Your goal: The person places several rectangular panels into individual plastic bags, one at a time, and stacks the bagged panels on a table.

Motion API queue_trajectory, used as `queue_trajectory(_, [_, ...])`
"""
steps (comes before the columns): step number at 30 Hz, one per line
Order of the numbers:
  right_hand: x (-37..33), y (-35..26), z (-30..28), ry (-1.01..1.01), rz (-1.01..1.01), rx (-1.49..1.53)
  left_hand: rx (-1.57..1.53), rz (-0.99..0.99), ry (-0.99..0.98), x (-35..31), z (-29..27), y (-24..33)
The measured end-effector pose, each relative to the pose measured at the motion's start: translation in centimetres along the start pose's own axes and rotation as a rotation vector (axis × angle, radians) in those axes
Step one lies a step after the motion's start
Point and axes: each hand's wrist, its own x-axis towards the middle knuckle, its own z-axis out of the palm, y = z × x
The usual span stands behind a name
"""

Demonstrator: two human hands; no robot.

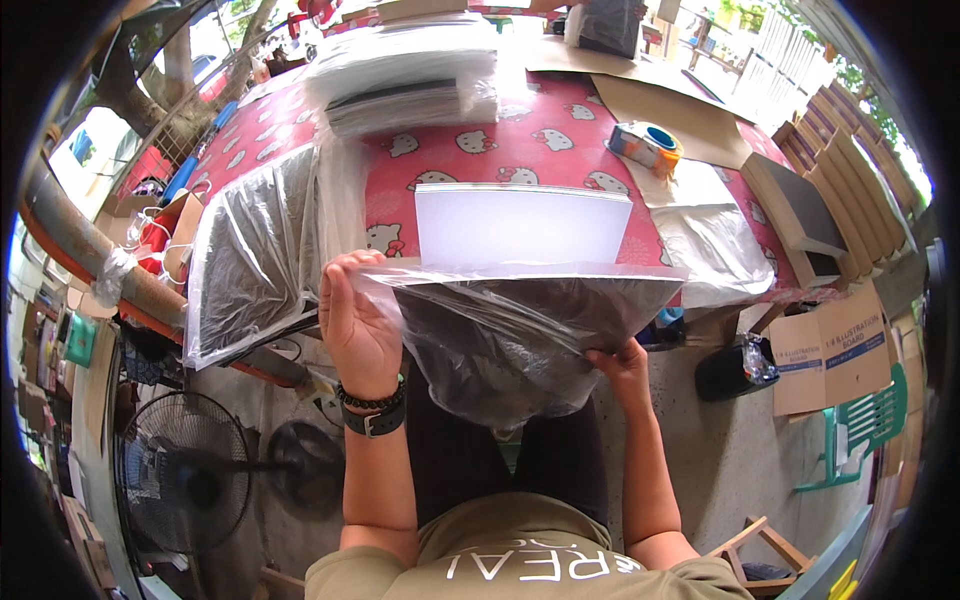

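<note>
Clear plastic bag (500,392) around dark-faced boards (520,318), left fingers (352,260) pinching its rim, right fingers (604,361) gripping its side (white stack (520,226) beyond)

Held the left hand (362,315) higher, with curled fingers (354,260), and the right hand (622,372) lower, stretching both forearms (652,475) forward.

Your desk (435,165) has a pinkish-red cover patterned with white cat faces. The boards (525,228) facing you are plain white; the plastic bag (500,350) is clear, with black showing through. You see orange and blue on the tape roll (655,150), brown cardboard (665,115), and a green chair (870,425). Your shirt (450,545) is olive with white lettering, your trousers (455,450) black.
</note>
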Motion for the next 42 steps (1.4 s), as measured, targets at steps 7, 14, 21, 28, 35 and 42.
queue_trajectory(7, [-0.5,6.0,-3.1,-0.081,-0.174,-0.653,1.385,-0.180,-0.448,-3.7,-10.2,-2.7])
queue_trajectory(14, [-2.4,10.3,-5.1,-0.185,0.052,-0.886,1.733,-0.275,-0.677,-7.6,-19.2,-6.0])
queue_trajectory(21, [-2.9,12.8,-4.6,-0.153,-0.259,-0.906,1.782,-0.108,-0.630,-10.7,-23.6,-8.0])
queue_trajectory(28, [-2.5,6.4,-0.7,-0.105,0.109,-0.303,0.422,-0.207,-0.068,-6.3,-13.2,-4.5])
queue_trajectory(35, [-0.8,0.4,5.2,-0.165,-0.187,-0.488,-0.073,-0.015,0.289,-2.9,-5.8,0.5])
queue_trajectory(42, [-1.9,0.2,9.3,-0.537,-0.238,-0.523,0.082,0.249,0.468,-1.4,-3.7,6.1])
